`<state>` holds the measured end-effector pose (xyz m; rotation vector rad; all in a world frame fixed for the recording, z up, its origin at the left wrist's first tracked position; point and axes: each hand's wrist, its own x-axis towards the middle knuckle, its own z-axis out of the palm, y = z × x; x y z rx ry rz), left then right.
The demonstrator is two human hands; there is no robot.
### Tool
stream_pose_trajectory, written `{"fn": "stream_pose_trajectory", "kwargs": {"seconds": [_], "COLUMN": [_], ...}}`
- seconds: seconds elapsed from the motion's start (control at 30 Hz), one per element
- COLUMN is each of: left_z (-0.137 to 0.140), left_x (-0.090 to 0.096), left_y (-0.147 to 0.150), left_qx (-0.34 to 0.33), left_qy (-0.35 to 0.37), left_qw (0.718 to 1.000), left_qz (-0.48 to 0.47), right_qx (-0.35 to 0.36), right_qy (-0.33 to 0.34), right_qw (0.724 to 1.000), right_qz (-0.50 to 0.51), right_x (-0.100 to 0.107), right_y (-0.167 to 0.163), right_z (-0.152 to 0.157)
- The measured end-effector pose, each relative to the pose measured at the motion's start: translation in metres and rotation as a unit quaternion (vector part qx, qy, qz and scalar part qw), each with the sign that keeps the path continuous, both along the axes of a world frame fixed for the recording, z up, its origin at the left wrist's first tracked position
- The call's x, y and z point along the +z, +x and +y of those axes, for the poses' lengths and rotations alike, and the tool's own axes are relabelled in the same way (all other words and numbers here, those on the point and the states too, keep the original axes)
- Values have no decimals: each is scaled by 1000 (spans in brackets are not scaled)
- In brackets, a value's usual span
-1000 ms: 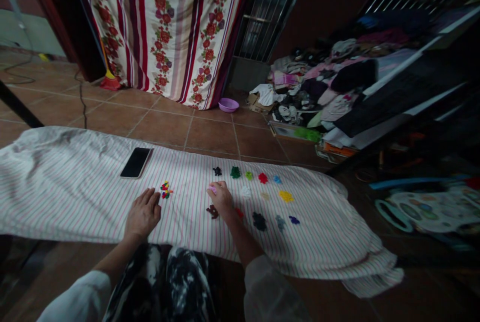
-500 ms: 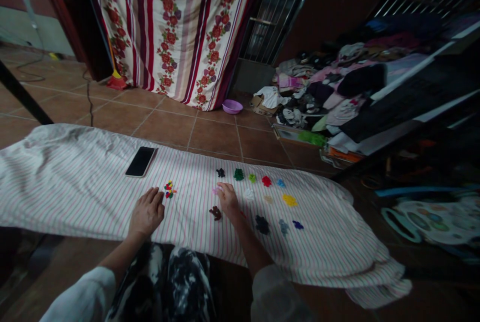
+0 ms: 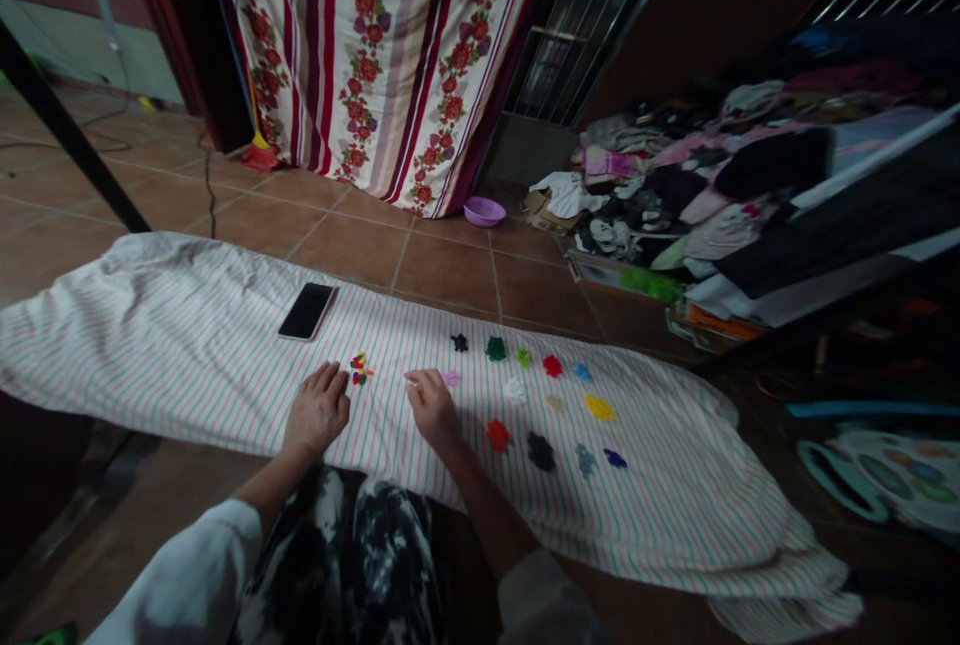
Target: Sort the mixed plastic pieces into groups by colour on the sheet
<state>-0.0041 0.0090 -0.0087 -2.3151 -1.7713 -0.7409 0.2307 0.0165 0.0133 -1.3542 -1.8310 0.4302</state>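
Observation:
My left hand (image 3: pixel 318 409) lies flat on the striped cloth (image 3: pixel 187 345), fingers stretched out, holding nothing. Just beyond its fingertips is a small cluster of mixed red, yellow, green and blue pieces (image 3: pixel 361 369). My right hand (image 3: pixel 433 409) is closed in a pinch on a tiny pale piece (image 3: pixel 410 382), too small to name further. To its right sit little piles sorted by colour, among them pink pieces (image 3: pixel 451 378), white pieces (image 3: pixel 516 390), orange-red pieces (image 3: pixel 497 435), dark grey pieces (image 3: pixel 540 452) and yellow pieces (image 3: pixel 600 408). The brown pile is hidden by my right hand.
A phone (image 3: pixel 307 311) rests on the cloth near its far edge. Black pieces (image 3: pixel 459 342) and green pieces (image 3: pixel 496 348) are in the far row. On the tiled floor beyond are a purple basin (image 3: pixel 484 212) and heaped clothes (image 3: pixel 675 185).
My right hand has moved left from the pink pile toward the mixed cluster, with a pale piece in its pinch. My left hand stays beside the cluster. The view has shifted slightly.

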Motion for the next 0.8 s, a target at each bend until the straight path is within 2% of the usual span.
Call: {"fn": "stream_pose_trajectory", "kwargs": {"seconds": [0.17, 0.3, 0.47, 0.8], "left_z": [0, -1, -2, -3], "left_x": [-1, 4, 9, 12], "left_y": [0, 2, 4, 4], "left_qx": [5, 7, 11, 10], "left_qy": [-6, -25, -56, -64], "left_qw": [1000, 1000, 998, 998], "left_qz": [-3, -3, -15, -13], "right_qx": [32, 5, -54, -71], "right_qy": [-52, -60, -79, -74], "right_qw": [996, 995, 991, 986], "right_qz": [-65, -85, -95, -134], "right_x": [-2, -8, -21, -22], "right_y": [-45, -66, -76, -78], "right_z": [5, 17, 28, 26]}}
